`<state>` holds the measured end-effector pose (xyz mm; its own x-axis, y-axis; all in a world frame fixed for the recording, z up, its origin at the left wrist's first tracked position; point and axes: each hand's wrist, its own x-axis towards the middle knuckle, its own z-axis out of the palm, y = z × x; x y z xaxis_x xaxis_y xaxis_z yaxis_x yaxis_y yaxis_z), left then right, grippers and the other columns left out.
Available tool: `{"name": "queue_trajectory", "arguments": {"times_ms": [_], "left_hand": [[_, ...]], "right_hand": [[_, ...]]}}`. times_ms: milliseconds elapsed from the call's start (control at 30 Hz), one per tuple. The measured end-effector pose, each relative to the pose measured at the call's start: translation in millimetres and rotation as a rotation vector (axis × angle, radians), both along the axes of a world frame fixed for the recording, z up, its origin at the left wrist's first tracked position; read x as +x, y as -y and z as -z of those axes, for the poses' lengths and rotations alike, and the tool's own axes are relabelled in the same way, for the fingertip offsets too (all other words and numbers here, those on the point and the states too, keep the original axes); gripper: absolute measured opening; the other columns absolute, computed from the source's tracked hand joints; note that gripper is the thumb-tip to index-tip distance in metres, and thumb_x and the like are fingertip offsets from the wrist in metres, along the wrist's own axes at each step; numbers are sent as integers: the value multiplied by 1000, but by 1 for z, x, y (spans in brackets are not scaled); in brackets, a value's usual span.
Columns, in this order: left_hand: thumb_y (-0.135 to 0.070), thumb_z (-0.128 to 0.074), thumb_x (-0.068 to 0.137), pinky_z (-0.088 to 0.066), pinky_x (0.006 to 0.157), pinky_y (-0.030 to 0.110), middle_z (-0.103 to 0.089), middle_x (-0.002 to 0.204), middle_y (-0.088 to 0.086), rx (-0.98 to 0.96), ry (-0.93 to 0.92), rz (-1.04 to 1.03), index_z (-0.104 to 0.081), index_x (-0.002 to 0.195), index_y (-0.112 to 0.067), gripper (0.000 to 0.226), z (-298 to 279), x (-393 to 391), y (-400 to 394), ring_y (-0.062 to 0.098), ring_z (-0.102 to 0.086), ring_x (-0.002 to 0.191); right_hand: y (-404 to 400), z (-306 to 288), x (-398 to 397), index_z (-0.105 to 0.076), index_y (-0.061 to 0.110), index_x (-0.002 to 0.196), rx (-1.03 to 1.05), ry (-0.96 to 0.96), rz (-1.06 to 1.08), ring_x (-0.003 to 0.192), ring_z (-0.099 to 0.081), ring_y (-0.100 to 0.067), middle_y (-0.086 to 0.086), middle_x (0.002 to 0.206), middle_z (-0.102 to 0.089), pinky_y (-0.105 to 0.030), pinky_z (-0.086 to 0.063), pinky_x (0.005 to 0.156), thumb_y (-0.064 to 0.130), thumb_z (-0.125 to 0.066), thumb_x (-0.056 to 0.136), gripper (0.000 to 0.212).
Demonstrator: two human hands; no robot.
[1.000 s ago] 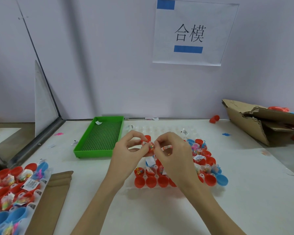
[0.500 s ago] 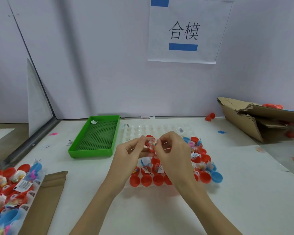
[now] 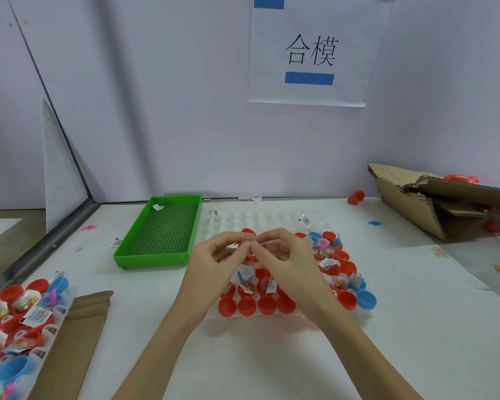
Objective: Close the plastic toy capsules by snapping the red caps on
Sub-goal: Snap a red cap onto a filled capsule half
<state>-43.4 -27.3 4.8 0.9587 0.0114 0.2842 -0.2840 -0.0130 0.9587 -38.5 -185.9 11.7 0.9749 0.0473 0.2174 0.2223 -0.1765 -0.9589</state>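
hands: left hand (image 3: 214,264) and right hand (image 3: 286,261), fingers pinch one capsule (image 3: 249,246), frame centre, above tray (image 3: 272,219)
progress: this cap looks unsnapped; front-row red caps (image 3: 256,306) open, most left

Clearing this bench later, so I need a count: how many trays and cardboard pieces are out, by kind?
Green tray: 1
Clear trays: 2
Cardboard box: 1
Flat cardboard: 1
Total: 5
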Motion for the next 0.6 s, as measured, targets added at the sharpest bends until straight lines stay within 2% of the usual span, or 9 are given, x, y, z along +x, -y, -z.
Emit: {"name": "queue_trajectory", "arguments": {"times_ms": [67, 133, 200, 300, 400, 500, 600], "left_hand": [[-5, -71, 97, -58, 78, 19, -80, 106, 0, 12, 5, 5, -78, 108, -9, 14, 0, 0, -1, 20, -78, 93], [-6, -72, 97, -58, 79, 19, -78, 111, -2, 46, 24, -10, -79, 106, -11, 13, 0, 1, -1, 17, -77, 93], [-7, -74, 95, -57, 78, 17, -68, 119, 0, 68, 37, -59, -80, 101, -14, 12, 1, 2, 0, 12, -76, 88], [-7, -75, 94, -56, 78, 17, -54, 119, 7, 110, 59, -91, -80, 99, -14, 11, 2, 3, 1, 10, -75, 82], [-5, -72, 96, -56, 77, 17, -55, 112, 8, 138, 97, -68, -79, 101, -11, 11, 2, 3, 2, 15, -75, 80], [-6, -69, 98, -57, 81, 19, -62, 106, 0, 141, 120, -68, -80, 102, -16, 15, 2, 3, 5, 17, -75, 87], [-10, -62, 103, -57, 88, 21, -63, 103, -10, 145, 118, -69, -78, 107, -26, 23, 2, 1, 8, 12, -72, 97]], "right_hand": [[0, -1, -3, -71, 23, 104, 97, -59, -40, 82, -76, -7, 10, 90, -78, -11, -55, 68, 30, -73, 94, 13], [1, -2, -4, -72, 19, 104, 172, -99, -53, 82, -77, -9, 9, 91, -78, -12, -55, 68, 27, -74, 93, 14], [2, -2, -3, -73, 17, 104, 203, -112, -52, 85, -76, -10, 7, 92, -78, -15, -57, 72, 26, -76, 92, 15], [2, -2, -4, -75, 17, 102, 192, -82, -32, 89, -74, -5, 7, 92, -78, -12, -55, 72, 25, -77, 91, 14], [2, -2, -4, -75, 19, 101, 156, -51, 6, 89, -71, 1, 11, 92, -76, -8, -52, 71, 25, -77, 91, 12], [1, 0, -3, -76, 21, 99, 145, -50, 53, 91, -71, -1, 11, 92, -76, -15, -56, 77, 24, -78, 90, 10], [-1, 0, -3, -76, 22, 97, 158, -62, 81, 94, -72, -6, 10, 93, -76, -22, -58, 86, 22, -78, 90, 7]]}}
